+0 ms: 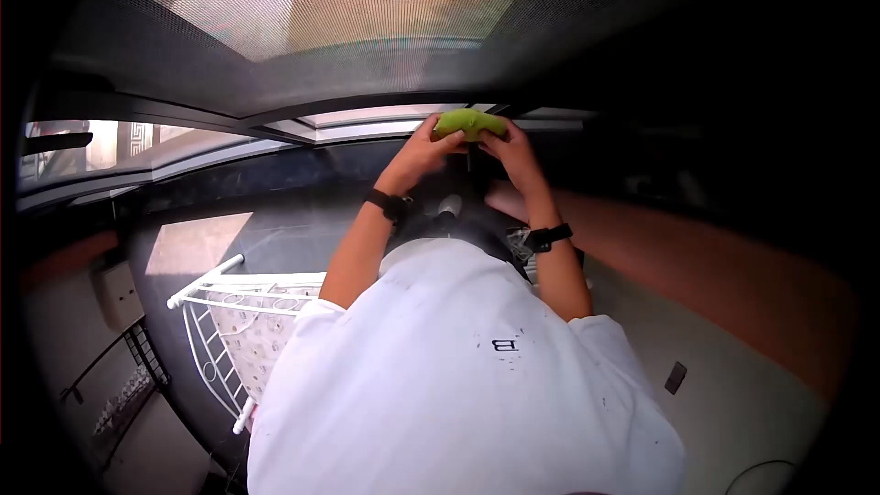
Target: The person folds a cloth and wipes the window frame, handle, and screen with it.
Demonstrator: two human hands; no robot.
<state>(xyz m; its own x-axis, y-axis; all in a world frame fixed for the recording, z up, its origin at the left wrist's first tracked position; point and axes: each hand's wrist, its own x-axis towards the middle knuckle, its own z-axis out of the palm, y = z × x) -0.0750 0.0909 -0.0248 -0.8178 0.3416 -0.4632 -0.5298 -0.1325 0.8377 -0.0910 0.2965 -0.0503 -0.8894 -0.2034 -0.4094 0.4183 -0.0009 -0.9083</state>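
A bright green cloth [469, 123], bunched into a roll, is held up in front of me near the window frame. My left hand [429, 145] grips its left end, thumb on the near side. On the right end, my right hand [513, 147] has its thumb and fingers closed round the cloth. Both wrists carry dark bands. Parts of the fingers are hidden behind the cloth.
A mesh screen [367, 55] spans the top, above the window frame [357, 131]. At the lower left stands a white metal bed frame [266, 280] with patterned fabric. A small dark object [676, 378] lies on the pale floor at the right.
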